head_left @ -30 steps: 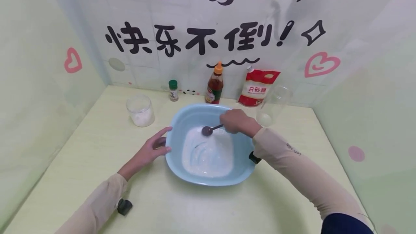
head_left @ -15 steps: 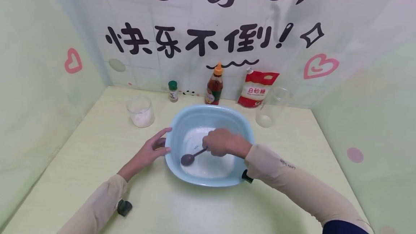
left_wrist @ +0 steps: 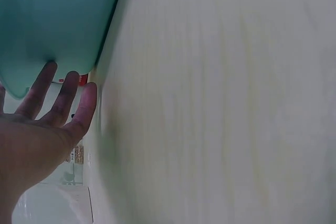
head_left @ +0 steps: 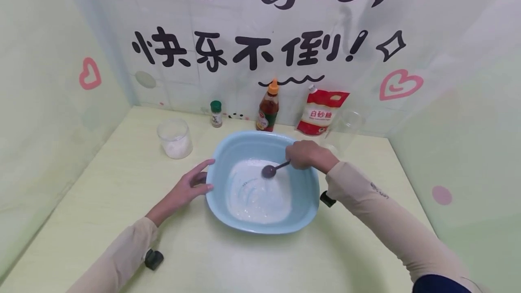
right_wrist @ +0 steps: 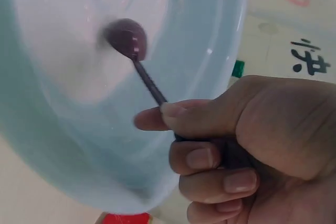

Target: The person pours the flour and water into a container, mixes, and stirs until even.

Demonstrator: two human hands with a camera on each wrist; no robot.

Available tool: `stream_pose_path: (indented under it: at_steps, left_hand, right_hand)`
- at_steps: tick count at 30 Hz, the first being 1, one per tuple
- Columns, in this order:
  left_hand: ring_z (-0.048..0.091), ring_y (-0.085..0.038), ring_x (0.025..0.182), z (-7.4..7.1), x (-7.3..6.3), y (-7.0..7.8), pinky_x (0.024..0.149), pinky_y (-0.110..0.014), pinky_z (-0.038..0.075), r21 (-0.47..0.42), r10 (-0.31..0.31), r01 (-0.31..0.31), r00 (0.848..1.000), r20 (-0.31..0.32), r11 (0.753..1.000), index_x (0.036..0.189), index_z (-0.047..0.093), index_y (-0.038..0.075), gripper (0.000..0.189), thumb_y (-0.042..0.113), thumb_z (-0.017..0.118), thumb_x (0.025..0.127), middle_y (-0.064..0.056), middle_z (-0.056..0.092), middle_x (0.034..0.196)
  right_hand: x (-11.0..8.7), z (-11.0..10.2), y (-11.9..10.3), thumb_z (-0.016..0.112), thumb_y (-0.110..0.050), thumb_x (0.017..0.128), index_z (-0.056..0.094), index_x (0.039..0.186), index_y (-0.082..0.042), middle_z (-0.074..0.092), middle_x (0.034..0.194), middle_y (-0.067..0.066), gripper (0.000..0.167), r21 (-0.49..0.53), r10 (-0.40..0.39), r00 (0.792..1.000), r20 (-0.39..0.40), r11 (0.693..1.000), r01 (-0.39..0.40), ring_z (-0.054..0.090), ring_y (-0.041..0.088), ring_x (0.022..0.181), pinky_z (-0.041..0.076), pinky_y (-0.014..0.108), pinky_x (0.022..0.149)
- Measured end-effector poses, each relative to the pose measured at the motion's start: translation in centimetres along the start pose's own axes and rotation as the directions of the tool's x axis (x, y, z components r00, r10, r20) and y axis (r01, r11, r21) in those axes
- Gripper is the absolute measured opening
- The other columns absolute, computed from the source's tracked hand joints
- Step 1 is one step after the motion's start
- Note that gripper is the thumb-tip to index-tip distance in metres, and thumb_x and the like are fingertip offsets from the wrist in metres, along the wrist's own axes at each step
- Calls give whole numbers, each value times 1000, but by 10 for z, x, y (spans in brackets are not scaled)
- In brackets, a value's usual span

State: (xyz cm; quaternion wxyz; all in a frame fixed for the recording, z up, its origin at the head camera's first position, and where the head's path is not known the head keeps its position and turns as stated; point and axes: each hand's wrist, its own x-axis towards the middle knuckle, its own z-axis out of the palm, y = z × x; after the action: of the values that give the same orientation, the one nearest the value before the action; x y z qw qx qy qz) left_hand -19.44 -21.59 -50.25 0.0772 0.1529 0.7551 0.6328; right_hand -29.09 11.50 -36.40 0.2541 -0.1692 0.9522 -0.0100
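Observation:
A light blue plastic basin (head_left: 303, 202) stands on the table with white material (head_left: 252, 202) spread over its bottom; I cannot tell whether that is powder or liquid. My right hand (head_left: 307, 153) grips the dark handle of a brown spoon (head_left: 268, 172); its round bowl is down in the white material. In the right wrist view, the thumb and curled fingers wrap the spoon's (right_wrist: 127, 38) handle. At the basin's left side my left hand (head_left: 189, 186) rests with fingertips at the rim. The left wrist view shows fairly straight, spread fingers (left_wrist: 63, 98) against the outer wall.
Behind the basin stand a green-capped shaker (head_left: 216, 114), an orange-capped sauce bottle (head_left: 267, 110) and a red-and-white sugar pouch (head_left: 319, 114). A clear jar with white contents (head_left: 176, 141) stands at left. Another clear container (head_left: 346, 125) is partly behind the right hand. Walls enclose the table.
The spoon and right hand swept down and left through the white material, then back up and right. The left hand stayed at the basin's side.

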Motion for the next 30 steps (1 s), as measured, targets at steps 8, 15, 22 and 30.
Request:
stream_pose_path:
  at_steps: [8, 15, 22, 30]
  left_hand:
    - [57, -44, 124, 0, -1, -1, 91, -20, 52, 1, -1, 1, 1000, -8, 1000, 155, 32, 12, 69, 11, 66, 95, -31, 59, 133]
    - [54, -48, 128, 2, 0, 0, 94, -21, 49, 7, -12, 12, 1000, -9, 1000, 156, 31, 13, 70, 12, 66, 95, -31, 57, 136]
    - [54, -49, 127, 2, -1, 0, 92, -20, 50, 0, -13, 13, 1000, -12, 1000, 156, 31, 12, 70, 11, 66, 95, -32, 57, 136]
    - [57, -42, 126, -1, -3, 3, 93, -19, 50, 27, -22, 22, 1000, -13, 999, 156, 32, 13, 69, 13, 66, 95, -30, 58, 136]
  right_hand:
    - [31, 11, -31, 70, -16, 92, 65, 113, -13, 63, 95, 3, 22, -129, -222, 972, -70, 969, 212, 57, 21, 86, 51, 35, 84]
    - [15, 25, -56, 71, -21, 93, 68, 118, -20, 65, 97, -2, 26, -98, -224, 974, -12, 970, 222, 59, 19, 87, 51, 32, 82]
    - [-17, 36, -57, 67, -18, 95, 73, 105, -22, 63, 87, -5, 12, -195, -253, 950, 184, 938, 288, 56, 15, 81, 48, 28, 75]
    - [-35, 11, -13, 68, -19, 93, 64, 97, -12, 63, 83, 5, 9, -209, -16, 990, 140, 977, 45, 58, 23, 79, 50, 33, 73]
